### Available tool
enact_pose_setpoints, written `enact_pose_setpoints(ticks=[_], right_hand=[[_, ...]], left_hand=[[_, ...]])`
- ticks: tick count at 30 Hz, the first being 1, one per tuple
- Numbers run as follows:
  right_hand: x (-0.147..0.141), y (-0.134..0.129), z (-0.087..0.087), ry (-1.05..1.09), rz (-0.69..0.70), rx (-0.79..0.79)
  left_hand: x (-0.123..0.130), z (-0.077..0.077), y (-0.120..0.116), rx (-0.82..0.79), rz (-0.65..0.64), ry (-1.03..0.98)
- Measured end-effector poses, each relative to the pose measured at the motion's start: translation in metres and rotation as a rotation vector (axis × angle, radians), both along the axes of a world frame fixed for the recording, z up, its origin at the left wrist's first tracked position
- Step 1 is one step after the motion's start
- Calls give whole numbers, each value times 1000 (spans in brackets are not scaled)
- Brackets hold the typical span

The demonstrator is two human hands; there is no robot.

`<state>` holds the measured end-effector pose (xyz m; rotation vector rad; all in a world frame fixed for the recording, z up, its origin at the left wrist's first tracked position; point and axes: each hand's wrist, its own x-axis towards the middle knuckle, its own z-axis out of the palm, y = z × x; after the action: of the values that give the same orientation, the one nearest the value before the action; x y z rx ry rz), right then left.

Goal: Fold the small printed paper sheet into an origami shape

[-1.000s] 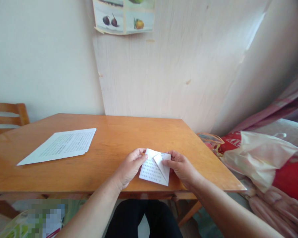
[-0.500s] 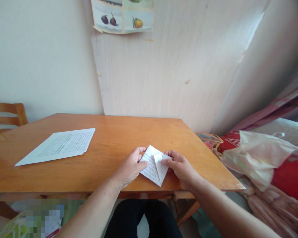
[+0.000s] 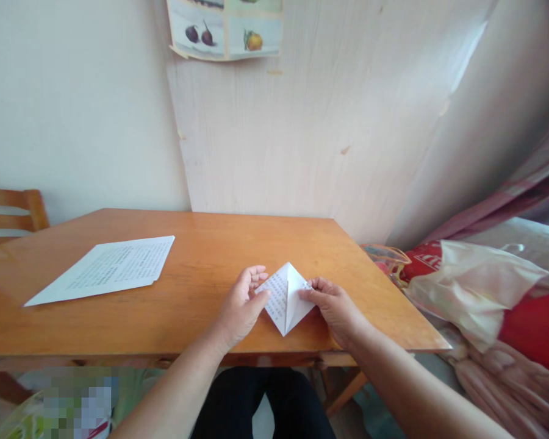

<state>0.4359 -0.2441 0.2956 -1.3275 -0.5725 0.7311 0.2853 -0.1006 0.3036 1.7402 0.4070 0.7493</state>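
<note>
A sheet of printed paper folded into a diamond (image 3: pixel 278 299) is held just above the table's front edge. Its left half shows rows of characters, while the right half is a plain white flap meeting a vertical middle line. At the left corner, the thumb of my left hand (image 3: pixel 243 305) lies over the paper, with the fingers curled behind and partly hidden. My right hand (image 3: pixel 333 305) pinches the right corner, thumb on the white flap and fingers bent behind it.
Printed sheets (image 3: pixel 114 265) lie on the left of the wooden table (image 3: pixel 219 244). A wooden chair (image 3: pixel 36 210) stands beyond the left end. Bags (image 3: pixel 476 274) and cloth are piled beyond the right edge. A fruit poster (image 3: pixel 226 36) hangs on the wall.
The paper has turned slightly and now points straight up and down. Its white flap has opened wider to the right half. The left fingers have lifted and loosened a little.
</note>
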Motion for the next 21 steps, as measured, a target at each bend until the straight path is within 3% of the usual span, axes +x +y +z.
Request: enact_pose_setpoints(ticks=[3, 8, 12, 16, 21], right_hand=[[0, 0, 0, 17, -37, 9], [1, 1, -1, 31, -88, 29], [-1, 2, 0, 89, -97, 90], [-7, 2, 3, 112, -125, 125], [-12, -1, 4, 83, -151, 116]], left_hand=[[-4, -3, -3, 317, 106, -20], [-12, 6, -15, 849, 108, 22], [-9, 9, -25, 1025, 74, 124], [-4, 8, -31, 1181, 126, 191], [-2, 7, -33, 1225, 169, 192]])
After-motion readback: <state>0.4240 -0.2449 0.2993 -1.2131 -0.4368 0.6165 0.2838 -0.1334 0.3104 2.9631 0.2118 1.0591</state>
